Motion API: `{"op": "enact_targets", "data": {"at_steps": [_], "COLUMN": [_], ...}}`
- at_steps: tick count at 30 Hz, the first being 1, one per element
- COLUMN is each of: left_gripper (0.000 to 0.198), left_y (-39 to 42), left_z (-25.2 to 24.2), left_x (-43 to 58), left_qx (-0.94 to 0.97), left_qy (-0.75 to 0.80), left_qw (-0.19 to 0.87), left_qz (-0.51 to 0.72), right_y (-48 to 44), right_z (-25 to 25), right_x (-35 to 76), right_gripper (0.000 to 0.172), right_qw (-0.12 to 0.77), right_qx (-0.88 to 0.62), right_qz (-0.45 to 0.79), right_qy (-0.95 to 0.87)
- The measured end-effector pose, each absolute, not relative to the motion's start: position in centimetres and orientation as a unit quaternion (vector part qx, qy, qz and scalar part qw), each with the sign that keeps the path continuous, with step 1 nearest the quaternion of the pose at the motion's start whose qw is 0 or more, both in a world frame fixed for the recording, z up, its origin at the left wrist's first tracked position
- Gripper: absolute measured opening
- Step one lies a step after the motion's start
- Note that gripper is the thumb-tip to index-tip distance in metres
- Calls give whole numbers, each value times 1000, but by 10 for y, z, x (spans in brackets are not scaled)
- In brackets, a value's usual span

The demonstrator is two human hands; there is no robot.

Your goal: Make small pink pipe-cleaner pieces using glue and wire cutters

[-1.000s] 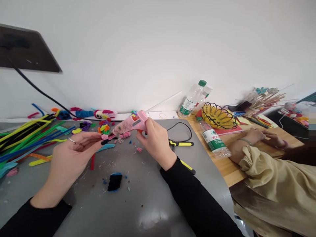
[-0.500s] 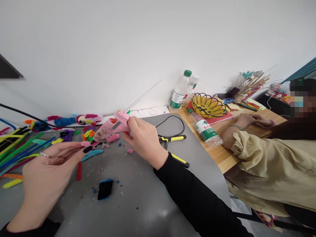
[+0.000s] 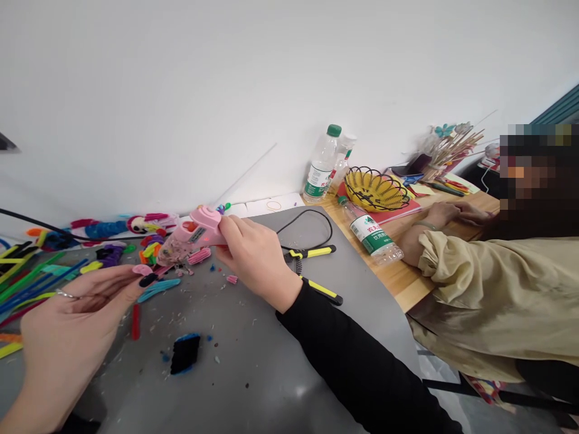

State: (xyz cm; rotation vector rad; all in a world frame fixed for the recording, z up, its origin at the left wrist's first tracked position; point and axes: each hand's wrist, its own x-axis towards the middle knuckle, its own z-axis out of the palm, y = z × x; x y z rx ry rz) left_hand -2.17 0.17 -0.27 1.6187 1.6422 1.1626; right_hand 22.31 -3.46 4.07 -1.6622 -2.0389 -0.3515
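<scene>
My left hand [image 3: 76, 319] pinches a small pink fuzzy piece [image 3: 142, 270] between thumb and fingers. My right hand [image 3: 256, 256] is closed round the handle of a pink glue gun [image 3: 199, 232], whose nozzle points left and down, close by the pink piece. Whether the nozzle touches it I cannot tell. A clear glue stick [image 3: 248, 178] sticks out behind the gun. Light blue pipe cleaner lengths [image 3: 158, 289] and a red one [image 3: 136, 321] lie below the gun. Nearer to me is a black piece with blue edges [image 3: 185, 354] on the grey mat [image 3: 271, 374].
Coloured pipe cleaners [image 3: 40, 277] are heaped at the left. Yellow-handled pliers [image 3: 316, 252] lie right of my right hand. A standing bottle [image 3: 320, 166], a lying bottle [image 3: 373, 234] and a yellow basket [image 3: 377, 191] are beyond. A person's sleeve [image 3: 493, 283] is at the right.
The whole view has shifted slightly, so most things sit further left. Both hands keep their holds, with the glue gun still beside the pink piece.
</scene>
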Motion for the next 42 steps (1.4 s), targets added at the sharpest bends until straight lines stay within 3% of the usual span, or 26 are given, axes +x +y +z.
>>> {"op": "enact_targets", "data": {"at_steps": [25, 42], "left_gripper": [34, 35], "left_y": [6, 7], "left_z": [-4, -2], "left_x": [-22, -24], "left_qx": [613, 611], "left_qy": [621, 615], "left_qw": [254, 256], "left_qz": [417, 427], "right_y": [-36, -33], "right_z": [49, 40], "right_x": [225, 229], "right_gripper": [13, 18], "right_qw": [204, 234], "right_qx": [-617, -619], "right_qz": [-101, -128], "right_qy": [-753, -739]}}
